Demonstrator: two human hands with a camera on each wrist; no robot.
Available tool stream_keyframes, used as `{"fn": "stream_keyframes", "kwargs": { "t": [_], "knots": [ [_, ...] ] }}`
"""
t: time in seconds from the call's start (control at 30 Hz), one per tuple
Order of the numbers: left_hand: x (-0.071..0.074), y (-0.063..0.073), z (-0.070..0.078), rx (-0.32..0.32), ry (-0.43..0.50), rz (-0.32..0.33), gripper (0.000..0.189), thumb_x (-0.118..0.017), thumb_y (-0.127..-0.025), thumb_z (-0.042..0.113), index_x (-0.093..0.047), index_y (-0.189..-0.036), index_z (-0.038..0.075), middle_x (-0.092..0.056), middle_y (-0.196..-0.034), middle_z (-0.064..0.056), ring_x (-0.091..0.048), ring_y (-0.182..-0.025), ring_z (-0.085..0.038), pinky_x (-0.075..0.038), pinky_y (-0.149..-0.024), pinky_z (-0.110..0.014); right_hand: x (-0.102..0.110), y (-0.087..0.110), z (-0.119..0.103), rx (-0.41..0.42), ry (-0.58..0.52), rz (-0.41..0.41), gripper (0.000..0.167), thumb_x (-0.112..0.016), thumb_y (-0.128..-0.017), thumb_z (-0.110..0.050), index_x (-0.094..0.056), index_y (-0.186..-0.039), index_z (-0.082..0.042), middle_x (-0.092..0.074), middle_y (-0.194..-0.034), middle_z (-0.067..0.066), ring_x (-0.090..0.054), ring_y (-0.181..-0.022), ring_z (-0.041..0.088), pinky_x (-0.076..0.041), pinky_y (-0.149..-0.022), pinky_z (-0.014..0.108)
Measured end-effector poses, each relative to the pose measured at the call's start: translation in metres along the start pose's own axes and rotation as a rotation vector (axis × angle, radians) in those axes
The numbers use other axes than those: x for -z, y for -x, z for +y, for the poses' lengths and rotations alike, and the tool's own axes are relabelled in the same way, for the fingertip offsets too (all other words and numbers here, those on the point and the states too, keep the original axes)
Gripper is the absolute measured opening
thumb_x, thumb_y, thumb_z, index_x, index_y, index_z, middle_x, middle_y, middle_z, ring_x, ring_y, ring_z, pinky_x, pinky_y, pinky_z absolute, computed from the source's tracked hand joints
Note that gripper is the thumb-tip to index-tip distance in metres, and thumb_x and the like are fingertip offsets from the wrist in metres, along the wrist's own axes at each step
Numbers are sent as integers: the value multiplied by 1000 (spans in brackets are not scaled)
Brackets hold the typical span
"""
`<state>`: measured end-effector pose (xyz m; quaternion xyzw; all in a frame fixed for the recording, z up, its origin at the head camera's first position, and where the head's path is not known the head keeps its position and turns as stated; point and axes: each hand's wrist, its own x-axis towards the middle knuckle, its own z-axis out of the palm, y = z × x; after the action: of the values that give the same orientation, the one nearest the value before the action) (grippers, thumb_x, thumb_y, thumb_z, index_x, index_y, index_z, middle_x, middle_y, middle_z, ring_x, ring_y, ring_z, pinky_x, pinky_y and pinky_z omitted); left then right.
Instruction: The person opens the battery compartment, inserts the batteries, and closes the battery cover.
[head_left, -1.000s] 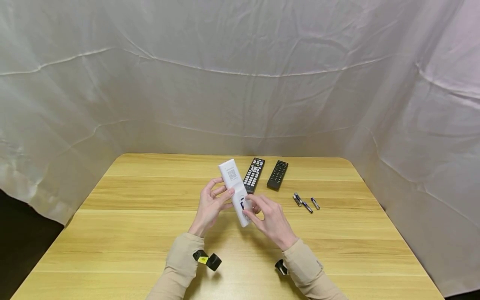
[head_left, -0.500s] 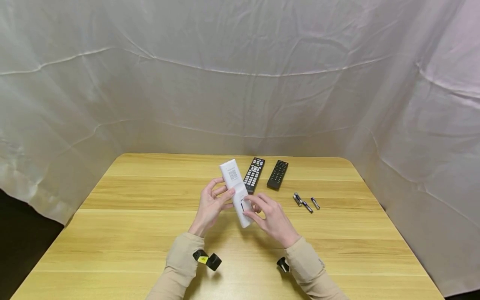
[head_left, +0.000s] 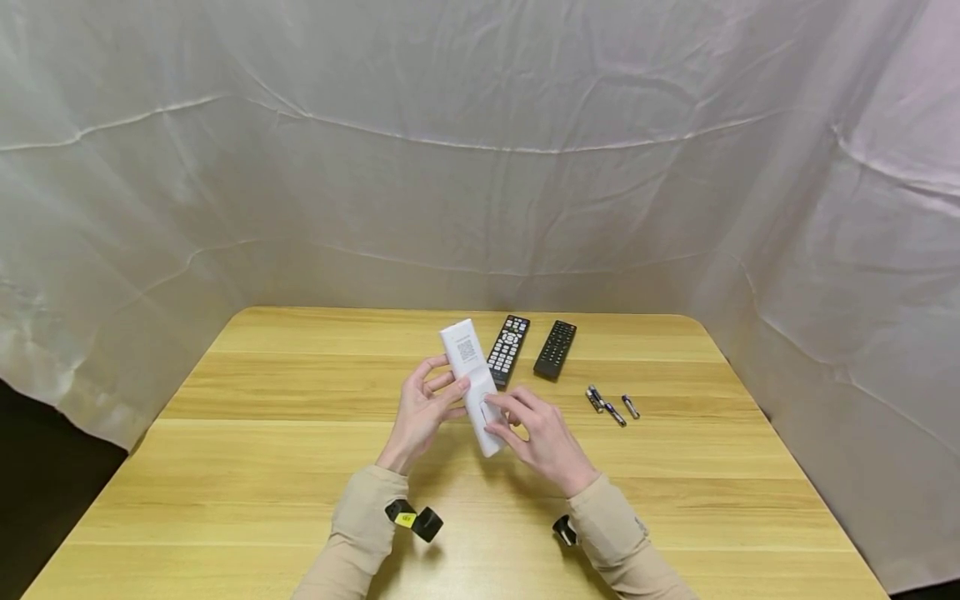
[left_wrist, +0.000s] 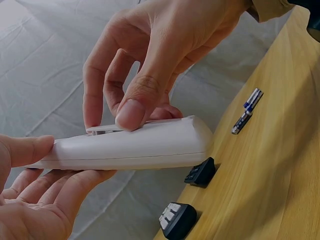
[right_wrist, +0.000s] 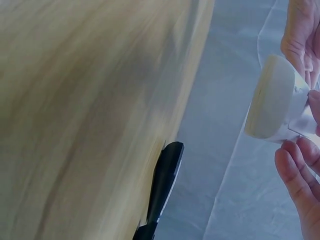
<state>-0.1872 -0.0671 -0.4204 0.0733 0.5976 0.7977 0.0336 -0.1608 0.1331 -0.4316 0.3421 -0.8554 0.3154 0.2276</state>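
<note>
A white remote control point(head_left: 465, 343) is held above the table, its back facing up and a printed code near its far end. My left hand point(head_left: 417, 410) grips it, thumb on the back and fingers underneath. At the near half, my right hand point(head_left: 546, 437) pinches a thin white battery cover point(left_wrist: 104, 128) between thumb and fingers. One end of that cover stands slightly raised over the compartment in the left wrist view, with a narrow gap below it. The compartment's inside is mostly hidden by the cover and fingers.
Behind the white remote lie a black remote with white buttons point(head_left: 509, 342) and another black remote point(head_left: 556, 350). Several small batteries point(head_left: 615, 414) lie on the wooden table point(head_left: 300, 467) to the right. Grey cloth point(head_left: 480, 208) surrounds the table's back and sides.
The dark opening in the white remote's back has narrowed and is now almost covered as the right hand's cover came down over it. The left hand has barely moved.
</note>
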Motion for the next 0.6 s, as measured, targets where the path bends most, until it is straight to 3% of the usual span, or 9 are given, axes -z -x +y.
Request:
{"fn": "stream_keyframes", "kwargs": {
  "t": [0.43, 0.6],
  "knots": [
    [0, -1, -1, -2, 26, -3, 45, -57, -97, -6, -43, -140, -4, -56, -134, -38, -74, -88, -12, -66, -81, -37, -3, -1, -1, 105, 69, 56, 41, -80, -82, -9, -70, -120, 2, -70, -101, 10, -68, -78, 15, -61, -67, 18],
    [1, -1, -2, 8, 31, -2, 45, -57, -97, -5, -43, -140, -4, -57, -134, -37, -74, -88, -12, -66, -81, -36, -2, -2, -1, 108, 86, 60, 38, -80, -82, -10, -72, -118, 1, -71, -100, 9, -67, -78, 16, -60, -67, 16]
  ]
}}
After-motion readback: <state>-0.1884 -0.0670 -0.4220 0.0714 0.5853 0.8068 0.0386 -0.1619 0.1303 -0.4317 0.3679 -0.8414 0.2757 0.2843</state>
